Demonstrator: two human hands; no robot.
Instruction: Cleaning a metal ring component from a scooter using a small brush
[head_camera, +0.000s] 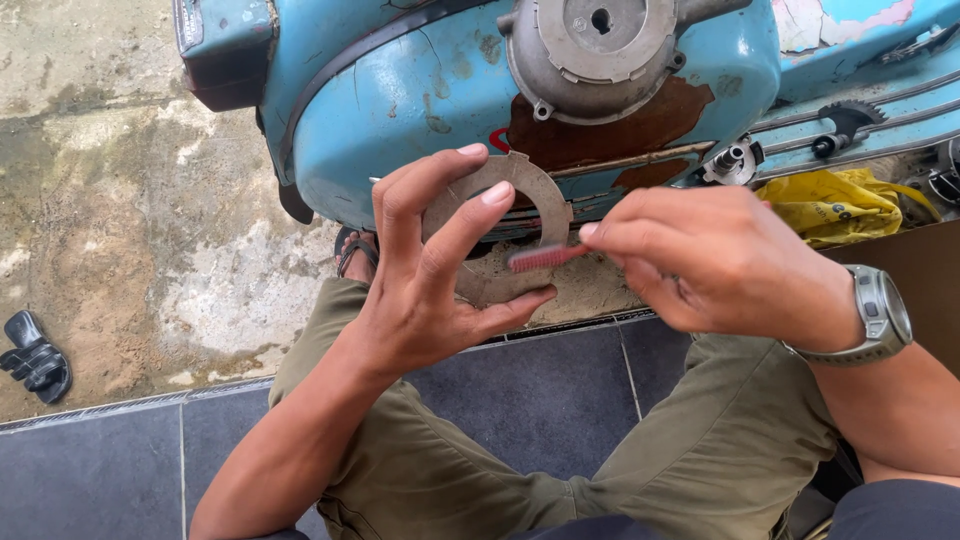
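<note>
The left hand (430, 290) gripped one flat metal ring (510, 225) between thumb and fingers. Just beside it, the right hand (715, 255) pinched one small red brush (545, 257), bristles touching the ring.

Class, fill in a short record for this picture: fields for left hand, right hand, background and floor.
Left hand: holds a flat metal ring upright by its edges
Right hand: holds a red brush, bristles at the ring
Background: blue scooter body with rust patch, yellow bag
Floor: dark tiles, stained concrete, black sandal
</note>
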